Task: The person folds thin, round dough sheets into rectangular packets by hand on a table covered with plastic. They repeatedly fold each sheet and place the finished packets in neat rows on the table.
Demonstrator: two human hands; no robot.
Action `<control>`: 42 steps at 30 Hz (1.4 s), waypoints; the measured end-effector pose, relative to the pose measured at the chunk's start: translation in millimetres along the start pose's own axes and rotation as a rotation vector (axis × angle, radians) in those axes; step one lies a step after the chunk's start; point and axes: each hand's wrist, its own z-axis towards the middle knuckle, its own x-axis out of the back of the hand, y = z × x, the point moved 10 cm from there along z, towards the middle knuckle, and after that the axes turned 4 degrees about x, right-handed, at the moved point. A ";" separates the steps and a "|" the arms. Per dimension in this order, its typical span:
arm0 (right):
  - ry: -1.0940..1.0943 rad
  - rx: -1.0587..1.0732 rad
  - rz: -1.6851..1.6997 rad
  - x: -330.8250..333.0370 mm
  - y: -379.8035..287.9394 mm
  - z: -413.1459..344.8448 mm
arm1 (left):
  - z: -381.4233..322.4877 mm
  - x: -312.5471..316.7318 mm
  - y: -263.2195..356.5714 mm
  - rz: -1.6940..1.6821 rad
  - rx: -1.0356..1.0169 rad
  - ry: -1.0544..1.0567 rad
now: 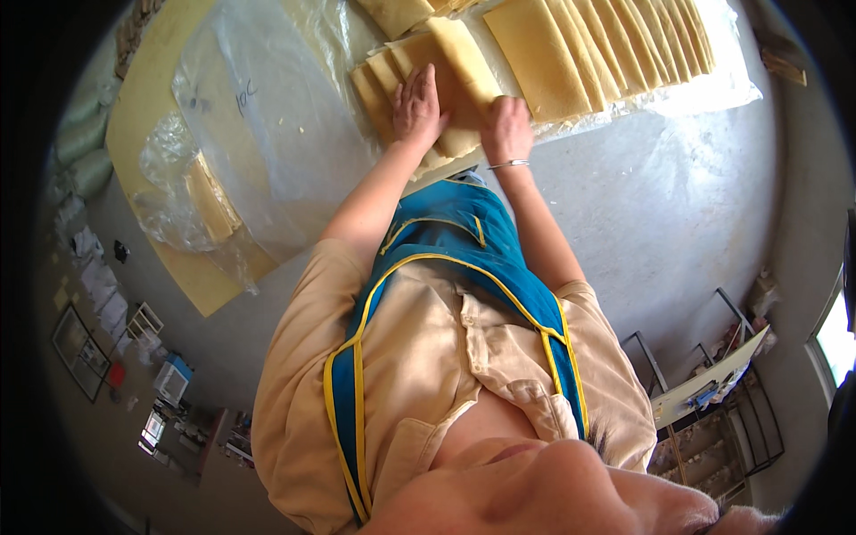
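Flat on a brown-yellow soft sheet [461,100] at the top middle lies my left hand [418,110], palm down with its fingers extended. My right hand [508,130], with a bracelet at the wrist, has its fingers curled on the near end of a folded yellow sheet [468,63]. Its fingertips are partly hidden. More folded sheets [374,87] overlap beside and under my left hand. To the right of my right hand, a long row of similar folded sheets [588,60] lies overlapped on clear plastic.
Clear plastic film [267,134] with handwriting covers much of the yellow board [144,87] on the left. A plastic bag [170,174] there holds more yellow pieces [210,197]. Filled sacks [90,174] line the far left. A low table [709,381] stands at the lower right.
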 end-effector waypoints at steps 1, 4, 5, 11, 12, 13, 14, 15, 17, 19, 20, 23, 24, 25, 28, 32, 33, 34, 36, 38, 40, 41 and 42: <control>-0.037 0.012 -0.026 -10.0 -14.8 -4.4 | 1.4 0.3 0.5 0.006 0.014 -0.002; -0.156 -0.019 0.085 -29.4 -26.5 -12.3 | 3.1 0.8 7.8 0.137 0.010 -0.031; -0.183 -0.008 0.161 -30.2 -23.9 -12.1 | 3.8 -2.2 10.2 0.146 0.009 -0.077; 0.303 -0.155 -0.166 68.9 116.1 40.2 | 6.5 -7.8 22.5 0.202 0.069 -0.210; 0.256 -0.149 -0.173 65.2 132.6 47.2 | 6.5 -7.4 25.1 0.209 0.064 -0.221; 0.209 -0.142 -0.178 58.9 147.2 52.6 | 6.6 -7.3 28.2 0.208 0.058 -0.225; 0.156 -0.141 -0.155 48.5 160.2 56.3 | 6.9 -5.4 31.7 0.206 0.042 -0.210; 0.151 -0.124 -0.168 40.1 168.3 58.2 | 7.4 -5.0 33.6 0.226 0.032 -0.208; 0.129 -0.103 -0.138 17.5 181.1 57.0 | 8.5 -3.6 35.2 0.190 0.015 -0.193; 0.248 -0.074 -0.077 6.6 185.1 52.9 | 9.7 -6.1 32.8 0.193 0.005 -0.209; 0.288 -0.067 -0.037 2.9 186.7 51.9 | 10.3 -8.1 30.8 0.202 -0.001 -0.225; 0.334 -0.051 0.068 4.1 177.4 51.8 | 11.9 -6.2 30.1 0.189 -0.059 -0.198; 0.325 -0.043 0.085 8.6 167.9 52.8 | 12.5 -5.7 30.7 0.181 -0.083 -0.195; 0.289 -0.025 0.070 13.5 154.7 54.2 | 13.1 -3.6 33.0 0.188 -0.124 -0.172; 0.140 -0.112 0.054 29.6 117.7 46.2 | 13.1 -8.8 35.4 0.200 -0.190 -0.204; 0.116 0.009 -0.157 27.6 35.0 25.3 | 14.7 -15.8 37.7 0.165 -0.223 -0.220; 0.068 0.036 -0.141 16.9 19.2 20.7 | 15.6 -14.5 38.4 0.086 -0.218 -0.203; 0.061 0.032 -0.153 11.1 8.8 15.7 | 16.8 -12.1 38.7 0.013 -0.211 -0.181; -0.019 0.012 -0.118 -5.0 -3.1 9.0 | 17.8 -7.1 41.8 -0.073 -0.225 -0.141; -0.142 -0.019 -0.018 -15.3 3.4 9.1 | 16.8 -8.5 47.2 0.027 -0.269 -0.165; 0.046 0.050 -0.049 17.5 19.0 21.5 | 18.4 -9.5 53.5 0.132 -0.300 -0.188; 0.109 0.086 -0.054 35.9 34.7 26.6 | 21.7 -10.4 54.9 0.137 -0.282 -0.211; 0.206 0.029 -0.118 57.1 61.4 36.2 | 23.9 -9.3 56.2 0.146 -0.253 -0.212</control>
